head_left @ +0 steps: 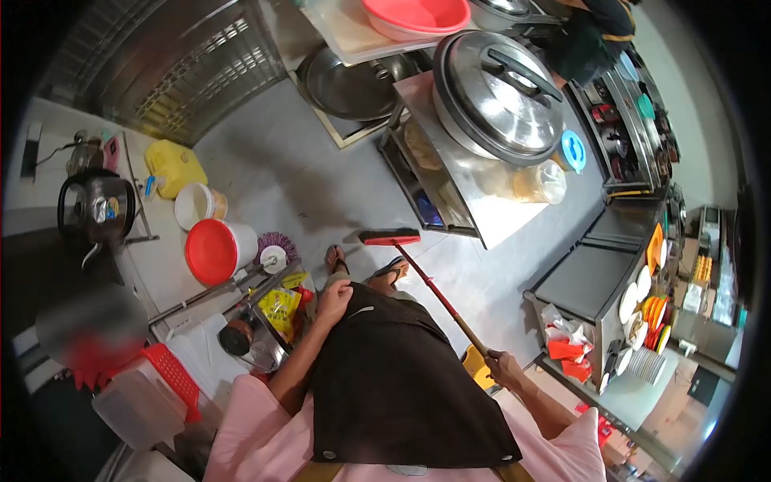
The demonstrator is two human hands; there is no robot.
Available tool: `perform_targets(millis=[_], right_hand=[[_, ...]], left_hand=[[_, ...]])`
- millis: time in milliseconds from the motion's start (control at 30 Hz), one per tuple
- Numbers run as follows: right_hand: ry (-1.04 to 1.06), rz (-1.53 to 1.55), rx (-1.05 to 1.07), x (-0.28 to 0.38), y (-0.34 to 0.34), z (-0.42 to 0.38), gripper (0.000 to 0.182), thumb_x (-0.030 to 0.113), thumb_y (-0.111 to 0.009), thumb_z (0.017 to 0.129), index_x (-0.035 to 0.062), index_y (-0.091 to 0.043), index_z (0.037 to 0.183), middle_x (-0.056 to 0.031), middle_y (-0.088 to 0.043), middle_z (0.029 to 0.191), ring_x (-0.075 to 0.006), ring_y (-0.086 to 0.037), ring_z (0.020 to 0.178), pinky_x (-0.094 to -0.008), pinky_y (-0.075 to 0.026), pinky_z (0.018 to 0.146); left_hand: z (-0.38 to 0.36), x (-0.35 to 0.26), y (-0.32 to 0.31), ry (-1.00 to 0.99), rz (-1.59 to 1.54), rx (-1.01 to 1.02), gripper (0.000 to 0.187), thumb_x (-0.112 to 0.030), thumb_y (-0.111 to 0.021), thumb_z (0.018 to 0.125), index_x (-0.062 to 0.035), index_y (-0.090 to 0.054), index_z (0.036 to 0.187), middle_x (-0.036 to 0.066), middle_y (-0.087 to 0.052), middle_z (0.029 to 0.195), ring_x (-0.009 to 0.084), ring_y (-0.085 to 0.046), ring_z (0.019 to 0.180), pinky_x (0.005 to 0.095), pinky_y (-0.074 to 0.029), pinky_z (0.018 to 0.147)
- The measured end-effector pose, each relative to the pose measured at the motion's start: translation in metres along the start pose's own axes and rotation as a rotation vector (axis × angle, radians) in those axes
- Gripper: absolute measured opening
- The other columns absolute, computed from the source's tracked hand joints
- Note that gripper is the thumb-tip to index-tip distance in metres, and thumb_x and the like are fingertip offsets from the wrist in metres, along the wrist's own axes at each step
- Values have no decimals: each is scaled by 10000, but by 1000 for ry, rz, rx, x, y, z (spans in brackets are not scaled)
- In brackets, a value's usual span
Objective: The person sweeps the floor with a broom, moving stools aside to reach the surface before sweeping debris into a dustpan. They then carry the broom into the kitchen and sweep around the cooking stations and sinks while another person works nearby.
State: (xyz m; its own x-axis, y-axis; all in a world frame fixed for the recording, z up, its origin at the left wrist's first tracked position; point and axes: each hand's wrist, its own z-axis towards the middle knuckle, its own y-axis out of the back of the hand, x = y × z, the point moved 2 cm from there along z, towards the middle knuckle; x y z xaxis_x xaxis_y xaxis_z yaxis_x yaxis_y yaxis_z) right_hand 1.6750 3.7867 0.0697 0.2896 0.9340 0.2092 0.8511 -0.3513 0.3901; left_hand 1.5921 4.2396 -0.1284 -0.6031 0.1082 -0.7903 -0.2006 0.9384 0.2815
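My right hand (503, 369) is wrapped round the upper end of a long broom handle. The red head of the broom (390, 238) rests on the floor ahead of my feet, with a dark strip along one side. My left hand (334, 302) is closed against the edge of the dark apron (401, 377) I wear; whether it grips the cloth or anything else is hidden. Both my feet, in sandals, show just below the broom head.
A steel table (502, 213) bearing a large lidded pot (502, 96) stands ahead. Left are a white bucket with a red lid (211, 251), a yellow jug (174, 169) and a purple mop head (278, 241). Shelves with stacked plates (644, 365) are right. Another person (590, 40) stands at the back.
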Motion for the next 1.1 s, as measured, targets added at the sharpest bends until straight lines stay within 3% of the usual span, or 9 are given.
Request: perform_targets(millis=[67,167,500,700,933,1000,1033,1067,1100], right_hand=[[126,-76,-112,-7,-8,-1,313,281,-513,946,42,-633,1109,-242,-655,793,-445,-648,816,-513,-514,719],[122,-363,-195,41,-7,6,266,299,-489,957,92,-617,1065,-246,-663,819,-462,-640,813,-538,-507,709],[-120,-413,-266,-11,-27,33,262,332,-496,949,201,-643,1123,-212,-683,919,-443,-656,852,-542,-512,735],[-260,-574,-390,-87,-9,2,192,291,-537,936,158,-616,1050,-185,-688,842,-402,-671,775,-523,-521,658],[-337,-294,-468,-109,-73,-47,206,302,-514,957,134,-571,1060,-229,-669,812,-431,-662,766,-565,-503,647],[-221,-159,-439,-119,-110,-53,246,300,-508,956,85,-565,1062,-274,-645,774,-465,-645,714,-558,-508,615],[-48,-68,-408,-117,-127,-55,258,278,-505,954,49,-562,1058,-250,-648,724,-432,-646,594,-520,-521,556],[-149,190,-238,-83,-125,-72,273,243,-524,934,20,-564,1087,-200,-644,690,-342,-617,476,-475,-510,477],[-201,294,-211,-63,-129,-78,300,226,-554,909,-6,-581,1098,-172,-647,708,-276,-631,540,-430,-517,525]], left_hand=[[12,-6,0,-29,21,56,304,-211,-620,907,0,-638,1126,178,-711,984,273,-695,915,360,-529,815],[26,0,8,-54,46,131,313,-213,-617,905,-5,-631,1138,177,-709,986,271,-692,918,356,-527,819],[42,42,61,-20,119,196,343,-248,-600,896,-25,-634,1154,165,-709,994,284,-686,931,372,-521,830],[56,33,49,37,226,293,369,-241,-623,900,-2,-618,1182,160,-701,1051,230,-673,962,339,-508,844],[67,19,4,-74,325,354,375,-254,-604,868,-22,-641,1161,176,-704,1028,307,-676,968,384,-511,860],[64,4,-3,-63,354,361,371,-254,-607,870,-19,-642,1155,176,-703,1033,304,-674,973,384,-510,862],[61,-4,-6,-56,378,365,368,-254,-609,871,-18,-643,1152,176,-703,1035,301,-674,974,383,-509,864],[59,-10,-9,-50,405,371,366,-254,-611,872,-17,-643,1149,175,-703,1037,299,-674,976,382,-508,865],[58,-12,-12,-44,410,369,365,-255,-615,872,-19,-644,1149,173,-703,1038,296,-674,976,382,-508,866]])
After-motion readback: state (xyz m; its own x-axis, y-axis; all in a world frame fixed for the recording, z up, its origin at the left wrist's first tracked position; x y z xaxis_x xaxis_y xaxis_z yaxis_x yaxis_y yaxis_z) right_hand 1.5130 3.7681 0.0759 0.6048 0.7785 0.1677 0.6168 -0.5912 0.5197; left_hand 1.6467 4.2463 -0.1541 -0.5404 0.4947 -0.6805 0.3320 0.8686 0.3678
